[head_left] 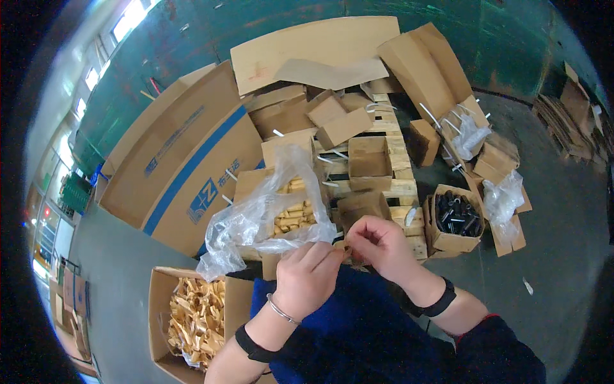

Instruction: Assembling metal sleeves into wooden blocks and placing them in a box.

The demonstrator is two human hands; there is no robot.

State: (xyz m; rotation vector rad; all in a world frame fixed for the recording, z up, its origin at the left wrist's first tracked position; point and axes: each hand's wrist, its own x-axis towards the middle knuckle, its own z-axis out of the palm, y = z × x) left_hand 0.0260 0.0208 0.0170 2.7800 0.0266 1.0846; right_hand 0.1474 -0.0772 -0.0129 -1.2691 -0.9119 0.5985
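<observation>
Close in front of my body, my left hand [309,276] and my right hand [382,248] meet with fingers pinched together. Between the fingertips is a small brownish piece, mostly hidden, and I cannot tell what it is. Just beyond my left hand, a clear plastic bag [233,227] lines an open carton holding several tan, tube-like pieces [294,216]. An open cardboard box [362,208] stands just beyond my right hand. To the right, another carton [441,240] holds shiny black cylindrical pieces [456,214].
A carton [238,304] of curled tan scraps [198,317] stands at lower left. Cartons rest on a wooden pallet [401,163]. A large cardboard box [185,160] with a blue stripe leans at left. Opened cartons and plastic wrap [503,195] lie at right, before a green wall [486,38].
</observation>
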